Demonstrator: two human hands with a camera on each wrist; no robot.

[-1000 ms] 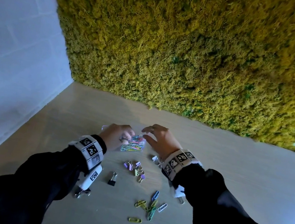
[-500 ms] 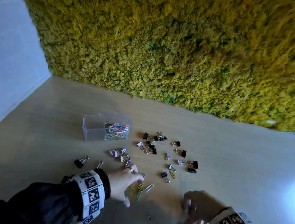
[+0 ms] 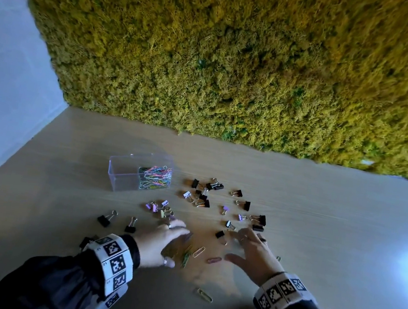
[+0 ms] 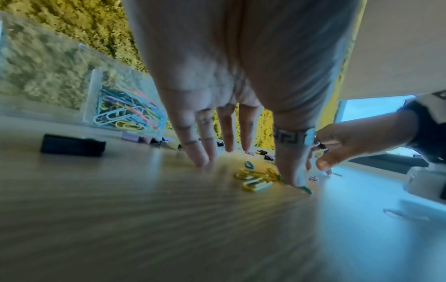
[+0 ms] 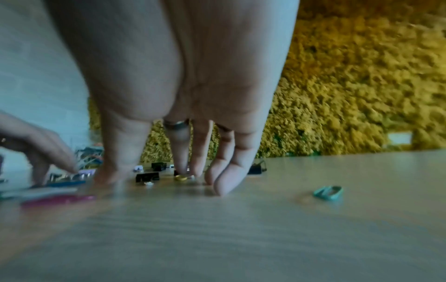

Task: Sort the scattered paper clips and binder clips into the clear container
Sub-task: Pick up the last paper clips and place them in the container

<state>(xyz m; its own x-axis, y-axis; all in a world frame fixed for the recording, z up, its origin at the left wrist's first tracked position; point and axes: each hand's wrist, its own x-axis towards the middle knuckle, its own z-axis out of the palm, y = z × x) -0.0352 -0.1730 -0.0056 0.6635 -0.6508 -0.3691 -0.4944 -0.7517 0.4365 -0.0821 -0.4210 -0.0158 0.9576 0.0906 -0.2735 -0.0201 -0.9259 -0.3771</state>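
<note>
On the table (image 3: 317,235), just short of the scatter, both my hands are spread flat with fingertips down and nothing held: my left hand (image 3: 159,242) has straight fingers planted beside a small heap of paper clips (image 4: 255,179), the thumb tip touching a green one, and my right hand (image 3: 254,255) rests its fingertips among the nearer binder clips (image 3: 227,204) without pinching any. The box (image 3: 127,172) stands further back and to the left, well apart from my hands, with a tangle of coloured paper clips already in its right compartment and the left one looking bare. I judge the paper clips as light, thin, springy wire that lies flat and slides on this smooth wood, so I'd rake them into a pile or drag them under a fingertip and pinch at a loop; the binder clips are stiffer and stand proud, easy to nip by the body or the wire handles. The head view alone gives the whole spread and the box's divider. The left wrist view alone shows the yellow heap under my palm, hidden from above; the right wrist view picks out a teal clip (image 5: 328,192) lying apart at my little-finger side.
</note>
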